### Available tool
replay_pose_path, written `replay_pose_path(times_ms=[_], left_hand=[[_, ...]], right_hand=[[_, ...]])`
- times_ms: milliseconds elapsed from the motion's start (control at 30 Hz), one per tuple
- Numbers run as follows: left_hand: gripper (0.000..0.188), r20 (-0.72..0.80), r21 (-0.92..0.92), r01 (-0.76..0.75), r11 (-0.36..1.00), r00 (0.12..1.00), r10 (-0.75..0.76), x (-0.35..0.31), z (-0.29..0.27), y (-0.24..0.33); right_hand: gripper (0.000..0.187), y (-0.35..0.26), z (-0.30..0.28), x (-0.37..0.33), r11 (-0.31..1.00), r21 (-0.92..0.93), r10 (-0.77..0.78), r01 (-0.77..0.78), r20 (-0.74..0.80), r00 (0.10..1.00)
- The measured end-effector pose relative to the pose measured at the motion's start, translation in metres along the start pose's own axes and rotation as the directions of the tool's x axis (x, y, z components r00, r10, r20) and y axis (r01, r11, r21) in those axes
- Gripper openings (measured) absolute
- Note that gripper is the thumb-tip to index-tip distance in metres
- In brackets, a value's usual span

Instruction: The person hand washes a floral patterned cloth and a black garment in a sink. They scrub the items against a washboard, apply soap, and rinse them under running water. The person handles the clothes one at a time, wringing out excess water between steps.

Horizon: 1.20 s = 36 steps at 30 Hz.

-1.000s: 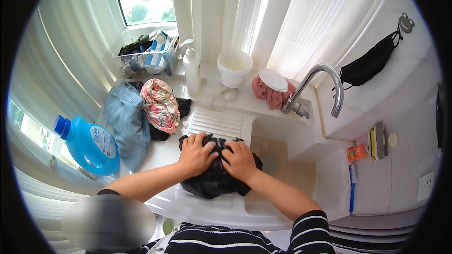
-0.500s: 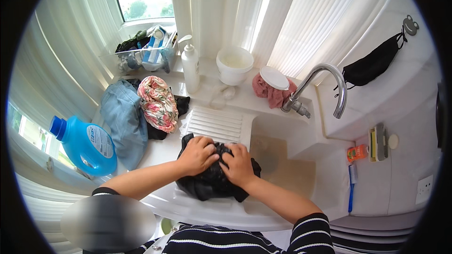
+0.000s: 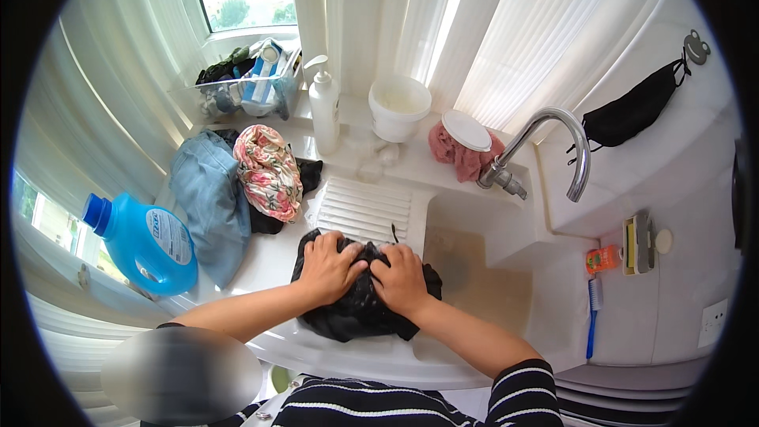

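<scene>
A wet black garment (image 3: 356, 318) lies bunched on the lower part of the white ribbed washboard (image 3: 368, 204), its right edge hanging toward the sink basin (image 3: 545, 308). My left hand (image 3: 326, 270) is closed on the garment's left side, fingers curled into the cloth. Close beside it, my right hand (image 3: 402, 283) grips the same cloth. Bits of suds show on the fabric between the hands. A thin black strap or cord end pokes up behind my right fingers. What kind of garment it is cannot be made out.
Cloudy water (image 3: 482, 277) fills the basin under a curved tap (image 3: 553, 122). Left stand a blue detergent jug (image 3: 150, 245), jeans-blue cloth (image 3: 209, 205) and a floral cloth (image 3: 269, 170). Behind are a pump bottle (image 3: 323, 111) and a white tub (image 3: 399, 111). A blue brush (image 3: 593, 316) is at right.
Both hands keep their grip and have shifted only slightly on the black garment. The dark strap end now sticks up behind my right hand. The whole view has moved a little.
</scene>
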<state>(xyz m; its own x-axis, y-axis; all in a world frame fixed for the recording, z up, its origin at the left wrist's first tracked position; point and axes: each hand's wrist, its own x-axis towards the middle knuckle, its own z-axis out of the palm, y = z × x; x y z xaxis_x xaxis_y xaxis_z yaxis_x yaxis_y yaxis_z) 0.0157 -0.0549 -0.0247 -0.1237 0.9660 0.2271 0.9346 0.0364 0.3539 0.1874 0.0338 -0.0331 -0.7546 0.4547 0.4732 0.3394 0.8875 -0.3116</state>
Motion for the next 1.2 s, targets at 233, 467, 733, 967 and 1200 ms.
replay_pose_path(times_ms=[233, 467, 733, 967, 1200], left_hand=[[0.016, -0.123, 0.044, 0.024, 0.999, 0.992, -0.019, 0.097, 0.030, -0.039], [0.020, -0.152, -0.130, -0.233, 0.964, 0.965, 0.212, 0.015, -0.007, -0.004], [0.023, -0.102, 0.007, 0.057, 0.998, 0.993, -0.056, 0.102, 0.036, -0.035], [0.066, 0.332, -0.025, 0.230, 0.973, 0.920, -0.209, 0.050, -0.026, -0.025], [0.071, 0.057, -0.089, 0.193, 0.977, 0.981, -0.188, 0.026, -0.004, -0.002]], right_hand=[[0.022, 0.045, 0.044, 0.087, 0.925, -0.233, 0.312, -0.300, 0.016, 0.950], [0.017, 0.011, 0.000, 0.011, 0.994, 0.018, -0.104, 0.104, 0.018, 0.994], [0.025, 0.051, 0.041, 0.083, 0.932, -0.194, 0.314, -0.305, 0.017, 0.949], [0.093, 0.058, -0.028, 0.012, 0.822, 0.146, 0.515, -0.550, 0.220, 0.828], [0.054, 0.063, -0.021, -0.056, 0.166, 0.658, 0.742, -0.735, 0.407, 0.532]])
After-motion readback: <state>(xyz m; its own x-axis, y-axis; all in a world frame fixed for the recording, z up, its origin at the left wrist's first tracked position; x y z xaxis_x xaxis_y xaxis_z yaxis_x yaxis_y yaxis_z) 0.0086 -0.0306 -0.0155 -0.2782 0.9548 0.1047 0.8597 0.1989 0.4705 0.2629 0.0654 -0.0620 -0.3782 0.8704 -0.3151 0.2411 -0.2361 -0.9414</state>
